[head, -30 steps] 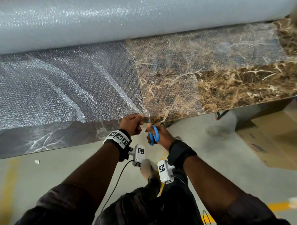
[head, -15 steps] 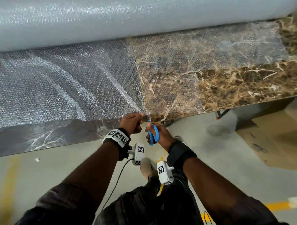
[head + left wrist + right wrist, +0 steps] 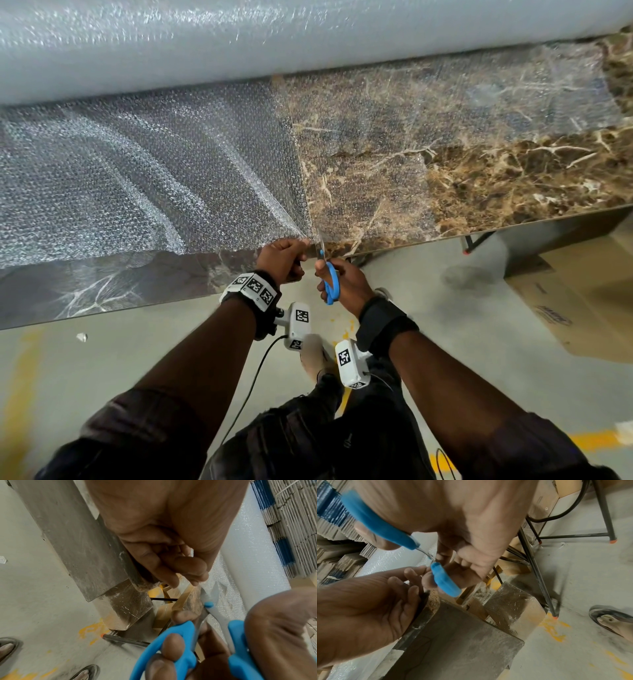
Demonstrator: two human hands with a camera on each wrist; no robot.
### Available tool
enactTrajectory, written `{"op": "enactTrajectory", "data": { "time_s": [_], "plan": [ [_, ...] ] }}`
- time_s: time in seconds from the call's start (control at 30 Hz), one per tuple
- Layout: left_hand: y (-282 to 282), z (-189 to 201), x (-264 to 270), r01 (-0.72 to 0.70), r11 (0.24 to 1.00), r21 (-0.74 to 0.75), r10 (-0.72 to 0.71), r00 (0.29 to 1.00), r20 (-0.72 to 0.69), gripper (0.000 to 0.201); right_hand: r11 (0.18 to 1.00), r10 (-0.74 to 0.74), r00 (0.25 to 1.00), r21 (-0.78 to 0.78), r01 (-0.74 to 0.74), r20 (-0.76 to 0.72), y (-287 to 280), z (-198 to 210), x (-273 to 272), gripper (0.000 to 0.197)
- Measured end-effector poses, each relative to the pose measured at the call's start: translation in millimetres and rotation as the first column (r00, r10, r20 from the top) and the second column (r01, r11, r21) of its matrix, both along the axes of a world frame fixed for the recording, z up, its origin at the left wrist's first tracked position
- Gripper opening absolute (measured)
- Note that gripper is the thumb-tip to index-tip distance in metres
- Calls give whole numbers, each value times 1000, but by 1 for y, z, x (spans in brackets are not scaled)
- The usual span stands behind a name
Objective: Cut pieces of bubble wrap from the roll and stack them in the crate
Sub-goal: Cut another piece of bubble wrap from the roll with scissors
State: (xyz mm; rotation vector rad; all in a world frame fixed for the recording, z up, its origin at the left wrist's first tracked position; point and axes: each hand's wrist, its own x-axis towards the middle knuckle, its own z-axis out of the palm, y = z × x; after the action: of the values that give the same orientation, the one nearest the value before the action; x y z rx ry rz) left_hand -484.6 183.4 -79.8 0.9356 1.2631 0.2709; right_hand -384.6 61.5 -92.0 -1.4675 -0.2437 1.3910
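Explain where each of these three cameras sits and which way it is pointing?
Head: worn on the head, looking forward and down over the marble table, the bubble wrap and its roll; both forearms and hands show.
Left wrist: looks along the left hand at the sheet's edge; the right hand shows too.
Right wrist: looks along the right hand, under the table toward the floor; a foot shows.
Shared: all three views show the blue scissors.
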Motion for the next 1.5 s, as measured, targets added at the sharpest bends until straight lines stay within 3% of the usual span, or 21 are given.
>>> {"op": "enactTrajectory", "data": {
  "time_s": [0.1,0.27,0.33,0.37,0.47,0.8,1.13,1.5],
  "plan": [
    [0,0,0,3,1000,0,-3,1000,-6,20,1000,15,999,-3,-14,39,-1,0,0,3],
    [1,-3,-1,24,1000,12,-24,1000,-8,25,999,40,994,6,-40,100,-6,-2,2,16],
    [1,-3,-1,24,1000,11,-24,1000,-3,27,999,51,994,10,-52,95,-7,-2,1,8],
    [1,-3,-1,19,1000,9,-19,1000,1,27,999,50,995,15,-51,84,-7,1,1,11],
    [1,-4,-1,16,1000,5,-16,1000,6,27,996,92,994,-7,-92,62,-3,2,1,49],
    [1,-3,-3,35,999,4,-35,999,1,23,989,145,985,-21,-143,89,11,14,14,54],
    [1,-1,-3,20,1000,-11,-20,1000,6,25,986,167,970,-44,-162,175,20,23,16,45],
    [1,0,-2,23,1000,3,-23,1000,-18,37,994,112,971,-6,-113,210,25,22,13,16]
  ]
}}
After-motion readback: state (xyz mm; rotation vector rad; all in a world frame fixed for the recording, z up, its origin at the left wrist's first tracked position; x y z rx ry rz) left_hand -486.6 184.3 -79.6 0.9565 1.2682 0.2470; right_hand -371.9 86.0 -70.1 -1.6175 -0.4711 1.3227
